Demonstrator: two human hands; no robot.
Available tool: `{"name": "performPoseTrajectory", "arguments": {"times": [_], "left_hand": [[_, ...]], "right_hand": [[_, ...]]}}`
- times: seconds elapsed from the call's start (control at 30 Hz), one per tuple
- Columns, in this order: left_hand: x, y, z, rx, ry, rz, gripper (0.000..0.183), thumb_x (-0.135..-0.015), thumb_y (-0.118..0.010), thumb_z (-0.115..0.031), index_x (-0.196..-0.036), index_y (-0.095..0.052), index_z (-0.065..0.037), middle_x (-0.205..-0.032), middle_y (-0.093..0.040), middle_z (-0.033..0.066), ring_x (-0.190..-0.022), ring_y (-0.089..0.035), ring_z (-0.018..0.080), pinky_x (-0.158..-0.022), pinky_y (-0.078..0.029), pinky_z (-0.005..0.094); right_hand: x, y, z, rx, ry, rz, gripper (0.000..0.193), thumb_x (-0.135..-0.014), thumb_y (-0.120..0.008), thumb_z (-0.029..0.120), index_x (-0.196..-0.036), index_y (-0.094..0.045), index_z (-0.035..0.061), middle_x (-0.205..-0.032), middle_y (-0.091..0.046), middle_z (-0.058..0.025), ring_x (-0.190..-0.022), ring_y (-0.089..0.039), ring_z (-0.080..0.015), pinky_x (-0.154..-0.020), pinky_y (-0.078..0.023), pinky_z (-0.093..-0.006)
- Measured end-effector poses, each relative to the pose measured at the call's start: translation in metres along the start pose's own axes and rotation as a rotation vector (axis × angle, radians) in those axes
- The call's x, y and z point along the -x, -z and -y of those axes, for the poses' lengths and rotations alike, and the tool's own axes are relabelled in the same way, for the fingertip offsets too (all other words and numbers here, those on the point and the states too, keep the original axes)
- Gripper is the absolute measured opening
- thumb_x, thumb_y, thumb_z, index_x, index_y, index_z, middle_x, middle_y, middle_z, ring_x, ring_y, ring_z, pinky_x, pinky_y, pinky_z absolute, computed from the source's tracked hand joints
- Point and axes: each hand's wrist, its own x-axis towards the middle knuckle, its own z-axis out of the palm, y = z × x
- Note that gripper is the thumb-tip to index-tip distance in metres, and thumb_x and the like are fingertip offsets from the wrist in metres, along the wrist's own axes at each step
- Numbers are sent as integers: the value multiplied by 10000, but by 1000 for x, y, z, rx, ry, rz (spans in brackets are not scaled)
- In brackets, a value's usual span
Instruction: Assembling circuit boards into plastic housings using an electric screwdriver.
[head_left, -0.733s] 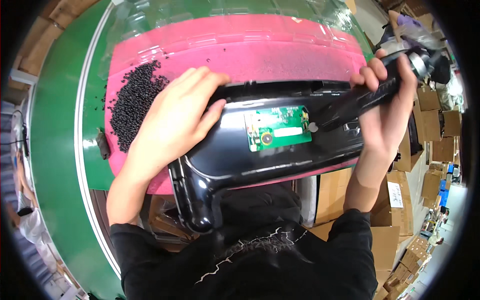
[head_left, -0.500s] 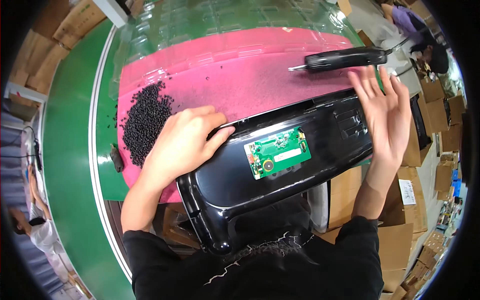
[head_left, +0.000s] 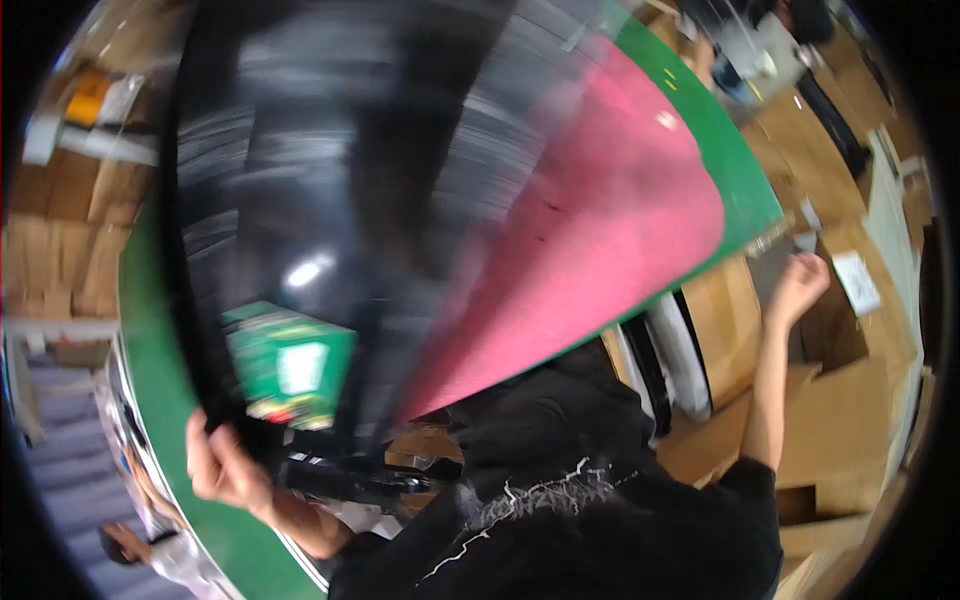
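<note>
A long glossy black plastic housing (head_left: 300, 200), smeared by motion, stands raised and tilted across the left and middle of the view. Near its lower end a green circuit board (head_left: 290, 365) with a white label lies against it. My left hand (head_left: 228, 465) is closed on the housing's lower left corner. Well apart from it, out to the right above cardboard boxes, my right hand (head_left: 798, 288) has its fingers curled together. Whatever it might hold is too small to make out. The electric screwdriver and the black screw pile are not visible now.
A pink mat (head_left: 620, 190) covers part of the green table (head_left: 740, 190). Cardboard boxes (head_left: 830, 420) crowd the right side, and more cartons (head_left: 60, 260) are stacked at far left. Another person (head_left: 150, 550) is at lower left; part of someone else shows at top right.
My left hand has lifted the black housing off the mat and swung it up to the left. My right hand has moved away to the right, its spread fingers now curled. The view has turned.
</note>
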Motion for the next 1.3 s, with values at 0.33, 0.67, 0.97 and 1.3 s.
{"name": "performPoseTrajectory", "arguments": {"times": [0.33, 0.67, 0.97, 1.3], "left_hand": [[13, 137, 82, 830, 561, -545, 248, -809, -573, -177, -1013, -604, -38, -823, -586, 120, -671, -550, 207, -559, -432, 305], [1, 178, 238, 1261, 1264, -549, 451, -830, -506, -153, -1250, -499, 11, -1182, -579, 188, -1061, -589, 341, -660, -570, 350], [29, 115, 132, 619, 1248, -543, 487, -977, -251, -268, -1347, -467, -37, -1422, -451, 10, -1268, -406, 197, -908, -456, 488], [27, 227, 199, 1005, 1278, -525, 356, -864, -544, -69, -1175, -463, 82, -1132, -554, 201, -1028, -547, 325, -880, -484, 448]], "right_hand": [[336, 50, -166, 559, -893, 1102, 242, -772, -590, 166, -968, -636, 32, -1010, -661, -214, -1008, -624, -357, -900, -486, -404], [350, 30, -168, 794, -1063, 1317, 525, -825, -558, 317, -1252, -533, 13, -1375, -446, -194, -1272, -434, -349, -1040, -387, -423], [316, 2, -180, 852, -1109, 1266, 516, -845, -574, 320, -1281, -491, 57, -1383, -414, -148, -1293, -392, -325, -1029, -390, -445], [364, 15, -265, 871, -915, 1571, 542, -831, -503, 402, -1270, -567, 90, -1412, -420, -169, -1323, -368, -361, -1074, -338, -452]]}}
